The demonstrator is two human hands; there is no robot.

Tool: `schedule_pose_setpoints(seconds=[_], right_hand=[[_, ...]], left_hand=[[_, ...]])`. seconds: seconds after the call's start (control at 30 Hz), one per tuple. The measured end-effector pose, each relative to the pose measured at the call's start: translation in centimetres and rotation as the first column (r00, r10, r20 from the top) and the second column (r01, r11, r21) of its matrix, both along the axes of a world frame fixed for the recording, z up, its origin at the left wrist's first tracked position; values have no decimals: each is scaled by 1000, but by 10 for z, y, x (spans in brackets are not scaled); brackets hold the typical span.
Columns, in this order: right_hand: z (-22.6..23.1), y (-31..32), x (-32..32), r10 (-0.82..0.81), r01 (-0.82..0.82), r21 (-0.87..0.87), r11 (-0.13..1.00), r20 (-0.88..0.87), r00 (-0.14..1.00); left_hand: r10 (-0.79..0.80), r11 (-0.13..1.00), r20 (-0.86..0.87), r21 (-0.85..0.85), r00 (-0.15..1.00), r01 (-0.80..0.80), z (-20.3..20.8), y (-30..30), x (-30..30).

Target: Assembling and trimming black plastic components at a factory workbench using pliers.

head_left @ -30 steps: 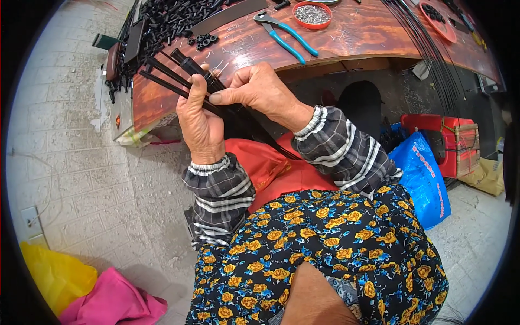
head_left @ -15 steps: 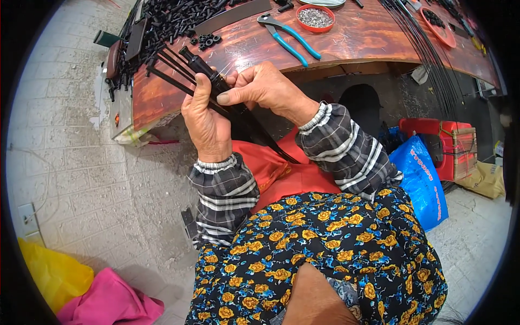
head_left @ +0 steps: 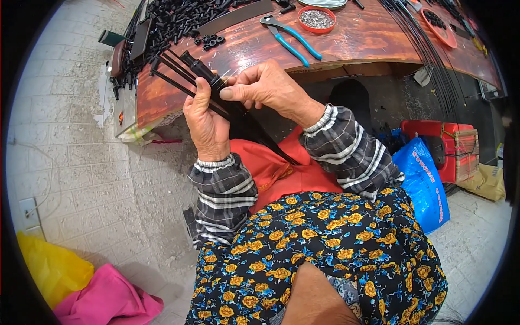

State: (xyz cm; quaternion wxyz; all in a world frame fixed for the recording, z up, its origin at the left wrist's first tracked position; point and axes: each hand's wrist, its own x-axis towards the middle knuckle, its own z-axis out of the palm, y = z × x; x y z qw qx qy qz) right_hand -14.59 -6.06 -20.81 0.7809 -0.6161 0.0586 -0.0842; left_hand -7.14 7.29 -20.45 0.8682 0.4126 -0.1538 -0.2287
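Observation:
A black frame of thin rods around a thicker shaft [head_left: 201, 70] slants from above the table edge down toward my lap. My left hand [head_left: 210, 127] is closed around it, thumb up along the near side, with rod ends sticking out beyond the fingers. At the shaft's dark collar, my right hand [head_left: 273, 91] is closed in a pinch, thumb against the collar. A thin, shiny wire [head_left: 229, 75] shows at its fingertips; its lower end is hidden. Red cloth [head_left: 260, 168] lies over my lap beneath the frame.
On the wooden table [head_left: 368, 43] are blue-handled pliers [head_left: 292, 43], a red dish of small metal bits [head_left: 317, 19] and a heap of black fittings [head_left: 184, 21]. Long black rods [head_left: 428, 59] overhang the right edge. A red stool [head_left: 444, 143] and blue bag [head_left: 422, 184] stand right.
My right hand has shifted slightly right, and the thin wire at its fingertips shows more clearly. The left hand keeps its hold on the frame.

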Motion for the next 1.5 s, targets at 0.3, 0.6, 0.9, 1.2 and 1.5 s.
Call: schedule_pose_setpoints(seconds=[0.3, 0.6, 0.9, 1.2, 1.5], right_hand=[[-2, -9, 4, 29, -32, 55, 998, 49, 998], [-4, -14, 7, 28, -31, 219, 975, 15, 999], [-9, -21, 20, -28, 28, -20, 999, 5, 1000], [16, -42, 13, 135, -102, -241, 965, 124, 983], [21, -17, -3, 110, -110, -10, 994, 176, 978]], left_hand=[[-57, 997, -15, -49, 998, 56, 2, -4, 3], [-218, 973, 11, -75, 976, 218, 0, -11, 12], [-129, 990, 32, 57, 991, 127, 8, -10, 5], [-286, 952, 22, 117, 958, 281, 12, -8, -8], [-303, 937, 108, -150, 947, 317, -8, -17, -15]])
